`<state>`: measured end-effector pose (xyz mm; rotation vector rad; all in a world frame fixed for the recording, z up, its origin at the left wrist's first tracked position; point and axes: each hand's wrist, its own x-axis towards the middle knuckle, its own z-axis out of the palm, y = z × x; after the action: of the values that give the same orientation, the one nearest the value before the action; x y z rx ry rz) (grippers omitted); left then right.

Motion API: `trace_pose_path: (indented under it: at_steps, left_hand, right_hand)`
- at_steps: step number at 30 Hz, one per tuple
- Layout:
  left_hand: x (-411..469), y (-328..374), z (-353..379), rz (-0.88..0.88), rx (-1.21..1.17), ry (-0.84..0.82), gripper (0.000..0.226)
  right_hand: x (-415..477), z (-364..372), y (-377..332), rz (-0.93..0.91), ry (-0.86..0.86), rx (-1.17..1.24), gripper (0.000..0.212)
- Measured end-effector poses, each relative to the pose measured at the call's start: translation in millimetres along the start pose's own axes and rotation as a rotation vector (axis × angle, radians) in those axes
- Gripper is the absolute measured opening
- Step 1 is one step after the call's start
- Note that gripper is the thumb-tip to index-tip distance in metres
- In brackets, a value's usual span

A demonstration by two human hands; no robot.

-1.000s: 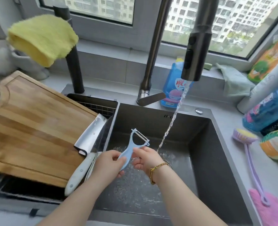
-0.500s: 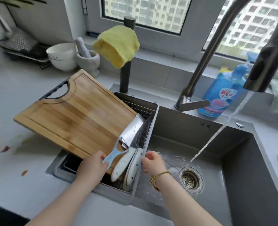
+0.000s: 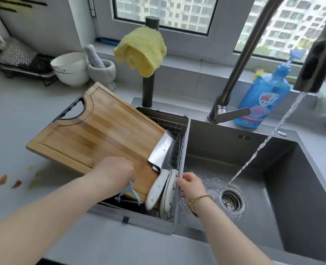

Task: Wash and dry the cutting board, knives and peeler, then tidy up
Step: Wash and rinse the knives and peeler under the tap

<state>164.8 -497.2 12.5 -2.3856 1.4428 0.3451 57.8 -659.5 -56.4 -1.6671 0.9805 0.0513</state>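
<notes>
The left hand (image 3: 116,174) pinches the handle of the pale blue peeler (image 3: 128,191), fingers clamped on its top end, so that the blade head hangs down into the near end of the wire basket (image 3: 174,127), which sits in the left compartment of the sink (image 3: 225,150). The wooden cutting board (image 3: 101,134) lies tilted, its lower end inside the basket and its handle end out over the bench (image 3: 24,131) to the left. A cleaver (image 3: 161,152) leans against the board's right edge, white handle toward the near rim, and a second knife (image 3: 169,190) with a white handle stands just beside it. The right hand (image 3: 190,185) hovers over the divider between the compartments, fingers loosely curled with nothing in them, just beside the second knife's handle; whether they touch it I cannot tell. Water (image 3: 258,150) runs from the faucet (image 3: 240,54) and lands beside the drain strainer (image 3: 232,200) in the right basin. At the back edge, a yellow cloth (image 3: 141,48) hangs on a black post, and a blue detergent bottle (image 3: 263,100) stands behind the faucet.
</notes>
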Motion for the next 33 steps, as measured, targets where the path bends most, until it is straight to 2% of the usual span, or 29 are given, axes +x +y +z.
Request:
trace_pose_path:
  at_steps: [3, 8, 12, 13, 15, 17, 20, 22, 24, 26, 31, 33]
  left_hand:
    - [19, 11, 16, 0.070, 0.004, -0.070, 0.032]
    - [35, 12, 22, 0.094, -0.239, -0.012, 0.031]
    - [32, 14, 22, 0.193, -0.203, 0.046, 0.030]
    - [29, 16, 23, 0.227, -0.164, 0.072, 0.029]
    - [18, 16, 30, 0.367, -0.098, 0.272, 0.017]
    - [8, 15, 40, 0.452, -0.074, 0.391, 0.034]
    - [1, 15, 58, 0.440, -0.109, 0.436, 0.042]
    - [-4, 14, 62, 0.470, -0.117, 0.486, 0.036]
    - [-6, 10, 63, 0.454, -0.164, 0.552, 0.018]
    - [-7, 8, 67, 0.446, -0.191, 0.608, 0.021]
    - [-8, 10, 85, 0.447, -0.215, 0.595, 0.026]
    - [-8, 6, 83, 0.443, -0.284, 0.548, 0.017]
  right_hand:
    - [-2, -1, -2, 0.006, -0.001, 0.017, 0.005]
    - [-5, 0, -5, 0.063, -0.029, 0.045, 0.018]
    - [-10, -3, -4, 0.053, -0.032, 0.032, 0.020]
    - [-10, -4, -3, 0.043, -0.031, 0.025, 0.020]
    - [-11, -5, -1, 0.033, -0.024, 0.010, 0.017]
    - [-12, -5, 0, 0.025, -0.020, 0.010, 0.018]
    - [-11, -5, 1, 0.016, -0.026, -0.004, 0.022]
    - [-10, -5, 1, 0.009, -0.028, -0.014, 0.021]
    - [-9, -5, 2, 0.001, -0.026, -0.016, 0.022]
    - [-7, -5, 3, 0.003, -0.029, -0.017, 0.024]
    - [-7, -7, 5, -0.004, -0.055, -0.008, 0.027]
    - [-7, -7, 5, 0.004, -0.056, 0.000, 0.027]
